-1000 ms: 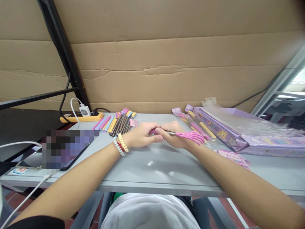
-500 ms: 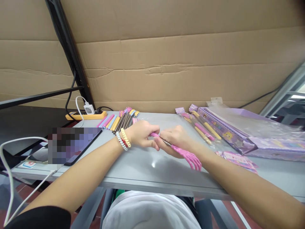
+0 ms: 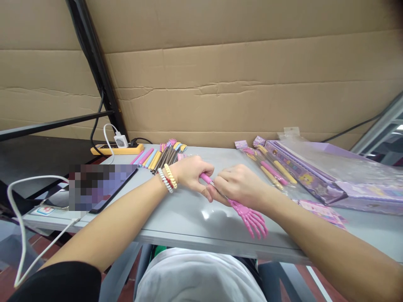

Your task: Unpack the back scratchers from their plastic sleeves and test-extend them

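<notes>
A pink back scratcher (image 3: 248, 214) with a hand-shaped head is held over the table by both my hands. My left hand (image 3: 195, 176) grips its pink handle end, thumb below. My right hand (image 3: 236, 184) is closed round the metal rod, and the pink head sticks out below it, toward the table's front edge. Part of the rod is hidden by the fingers. Beyond my left hand lie several metal rods with coloured hand heads (image 3: 171, 154) and a row of loose coloured handles (image 3: 148, 157). Bagged back scratchers (image 3: 270, 164) lie beyond my right hand.
A purple display box (image 3: 317, 191) with clear plastic on it stands at the right, printed cards (image 3: 323, 211) in front of it. On the left are a tablet (image 3: 116, 188) with a white cable and a yellow power strip (image 3: 135, 149). A cardboard wall (image 3: 220, 84) rises behind the table.
The back scratcher has swung from nearly level to slanting, its pink head now lower and nearer the front edge. My right hand has turned over the rod. The view has shifted slightly.
</notes>
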Available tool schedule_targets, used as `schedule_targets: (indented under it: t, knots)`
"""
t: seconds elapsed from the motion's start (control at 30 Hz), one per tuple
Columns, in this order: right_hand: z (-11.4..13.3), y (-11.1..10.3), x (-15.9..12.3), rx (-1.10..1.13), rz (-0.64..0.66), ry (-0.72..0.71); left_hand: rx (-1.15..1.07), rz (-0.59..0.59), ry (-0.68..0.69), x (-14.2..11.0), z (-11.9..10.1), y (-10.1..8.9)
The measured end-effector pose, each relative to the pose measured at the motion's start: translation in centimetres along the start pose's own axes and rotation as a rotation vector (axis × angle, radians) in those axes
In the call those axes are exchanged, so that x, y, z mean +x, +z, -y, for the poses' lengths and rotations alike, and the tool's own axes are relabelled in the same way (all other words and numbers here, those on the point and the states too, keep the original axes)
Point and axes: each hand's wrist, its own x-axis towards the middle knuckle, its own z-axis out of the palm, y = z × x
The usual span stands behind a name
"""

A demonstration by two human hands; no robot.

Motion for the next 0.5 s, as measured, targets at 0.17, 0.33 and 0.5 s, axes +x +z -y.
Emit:
schedule_targets:
  t: [0.17,0.33,0.5]
  knots:
    - [-0.3,0.1,-0.3,0.209,-0.021,0.126,0.077,-0.069,-0.025,-0.6,-0.7,0.0]
    - [-0.7,0.7,-0.4,0.495,-0.052,0.409,0.195,-0.206,-0.046,-0.9,-1.6,0.2]
    - [-1.3,1.5,-0.6,0.668,-0.029,0.671,0.195,-0.224,-0.038,-0.4,-2.2,1.2]
